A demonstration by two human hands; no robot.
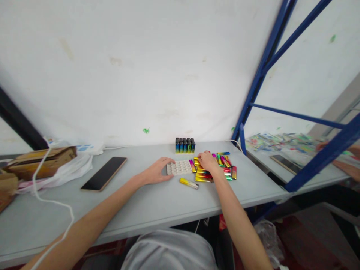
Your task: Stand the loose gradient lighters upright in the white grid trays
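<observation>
My left hand [157, 170] grips the left end of a white tray [180, 167] with rows of small holes, thumb in front and fingers behind. A magenta-and-yellow lighter [192, 166] lies at the tray's right end. My right hand [207, 161] is over a pile of shiny coloured lighters [204, 175], its fingers curled down; what is between the fingertips is hidden. A single yellow-and-silver lighter [189, 183] lies apart, in front of the tray. Behind the tray stands a block of upright blue-and-yellow lighters [185, 146] with dark tops.
A smartphone [105, 173] lies on the grey table [157, 202] to the left, near a cardboard box [42, 161] and a white cable [56, 202]. A blue metal frame [258, 71] rises at the right. Beyond it, another person's hand [347, 167] is beside a second phone [287, 164].
</observation>
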